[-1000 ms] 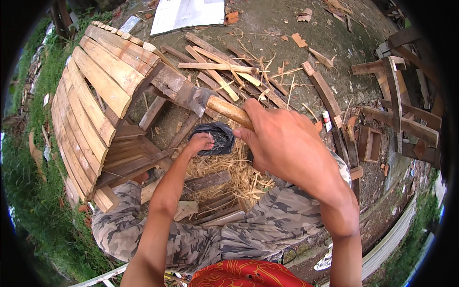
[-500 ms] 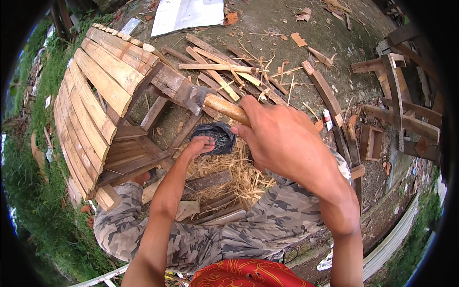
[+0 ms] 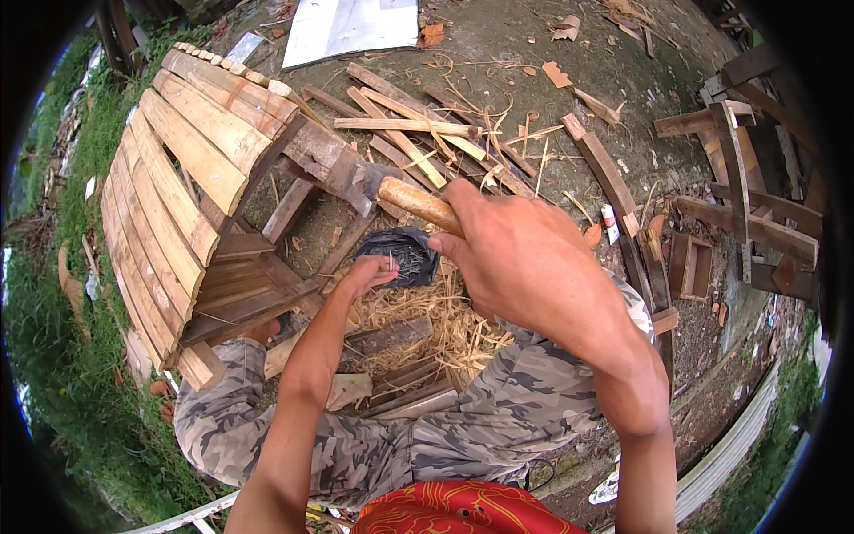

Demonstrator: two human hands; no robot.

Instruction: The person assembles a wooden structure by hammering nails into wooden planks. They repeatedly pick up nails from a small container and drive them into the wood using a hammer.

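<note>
My right hand [image 3: 534,254] is wrapped round the wooden handle of a hammer [image 3: 418,205]. Its grey metal head overlaps the dark wooden end of a slatted piece [image 3: 191,160] on the left, and I cannot tell whether they touch. Lower down, a black plastic bag [image 3: 416,246] lies rolled open with thin metal nails [image 3: 412,264] inside. The fingers of my left hand [image 3: 369,274] reach over the bag's near left rim, thumb and fingertips pressed together among the nails. Whatever sits between those fingertips is too small to make out.
Straw-like shavings [image 3: 445,320] and wood offcuts [image 3: 391,338] cover the ground between my legs. Beyond the bag lies a pile of wooden strips [image 3: 409,125]. A white board [image 3: 351,31] is at the back, wooden frames [image 3: 747,196] stand right, and grass [image 3: 71,356] borders the left.
</note>
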